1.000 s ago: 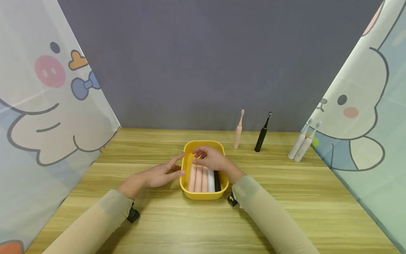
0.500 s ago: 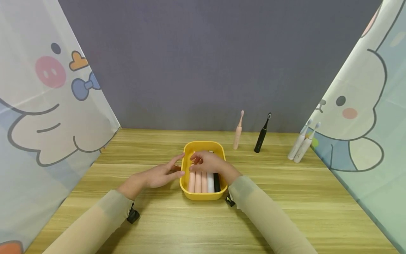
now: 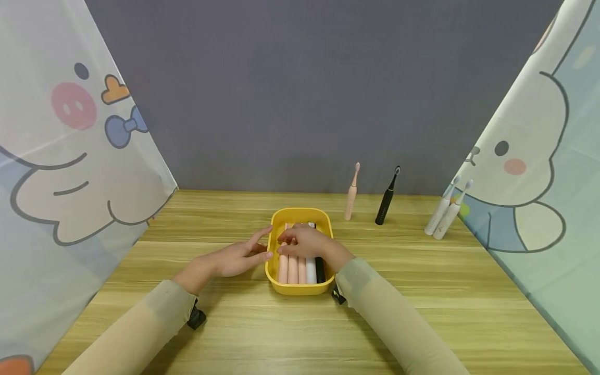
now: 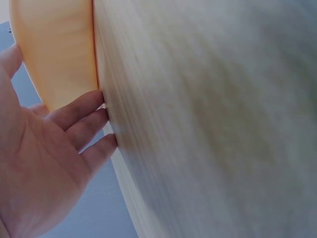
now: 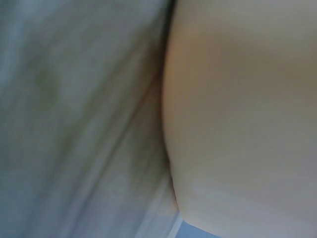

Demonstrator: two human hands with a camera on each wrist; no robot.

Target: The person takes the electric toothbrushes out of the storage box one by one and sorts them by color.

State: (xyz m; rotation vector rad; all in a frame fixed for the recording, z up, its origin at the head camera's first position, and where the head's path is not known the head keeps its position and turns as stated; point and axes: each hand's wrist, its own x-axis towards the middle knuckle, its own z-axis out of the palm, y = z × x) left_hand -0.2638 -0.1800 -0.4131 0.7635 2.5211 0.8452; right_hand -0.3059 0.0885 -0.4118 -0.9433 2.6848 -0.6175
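One grey backdrop rises behind everything, flanked by cartoon-printed cloth. Below it spreads the wood-grain worktop, where a yellow basket sits near the middle. The left hand is loose, its fingers extended and touching the basket's left wall. The right hand reaches inside with bent fingers, low over the pink handles; whether it grips one I cannot tell. Beyond the basket to the right stand a pink toothbrush, a black toothbrush and, farther right, two white toothbrushes side by side. Inside the basket, left to right, lie three pink handles, one white handle and one black handle, partly covered by the right hand.
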